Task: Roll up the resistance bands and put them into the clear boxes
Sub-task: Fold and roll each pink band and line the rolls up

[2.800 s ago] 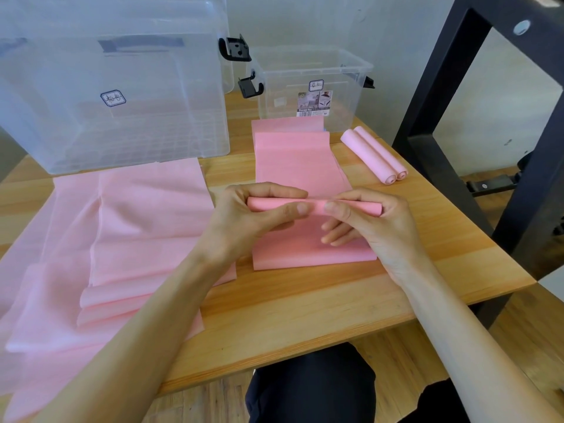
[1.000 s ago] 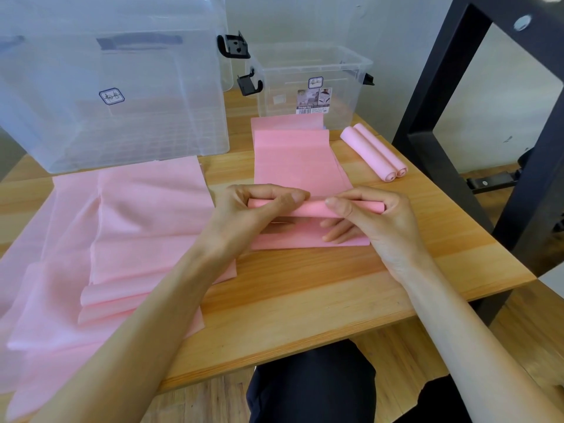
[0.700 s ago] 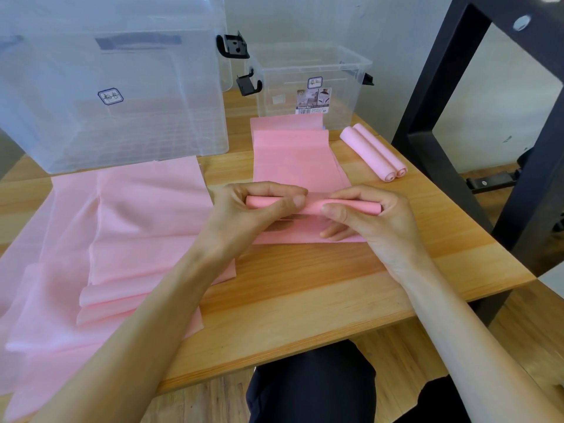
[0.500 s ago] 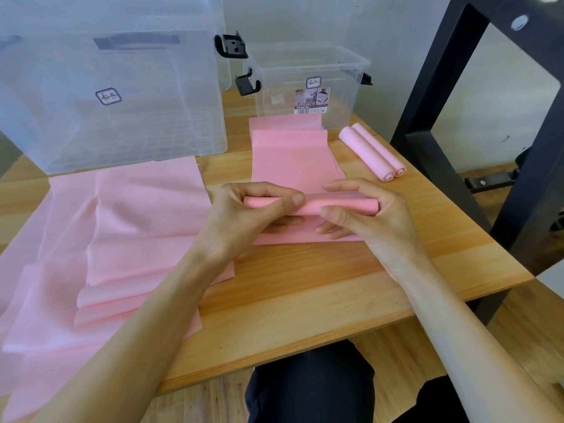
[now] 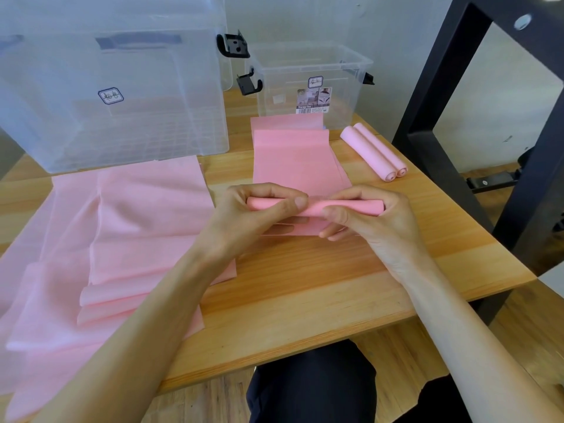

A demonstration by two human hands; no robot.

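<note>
Nearest the viewer, the wooden bench (image 5: 305, 300) shows a smooth, pale, straight-grained top, and the loose heap of unrolled bands (image 5: 122, 227) lies flat across its left side: thin, matte pink sheets, limp and overlapping in soft folds, none of them yet started. At centre, both hands hold the band in work. The left hand (image 5: 244, 218) has its thumb and fingers curled round the left end of the partial roll (image 5: 314, 207), and the right hand (image 5: 375, 221) pinches the right end in the same manner, lower fingers tucked beneath it. The roll is a tight, slim cylinder raised just off the bench, with a short near tail hanging under the hands and the flat remainder of the band (image 5: 296, 160) running away toward the boxes (a good length appears left to wind, though how many layers lie there cannot be told). Beyond and to the right, two finished rolls (image 5: 372, 151) lie side by side, touching, on the bench and not in any box; their ends show a neat spiral. Farthest back stand the large clear box (image 5: 122, 123) at left and the small clear box (image 5: 308, 65) at centre, both of rigid transparent plastic with black latches, and no band is seen inside either. Judgement: early stage; two rolled, one in hand, the heap outstanding, boxing not begun.
</note>
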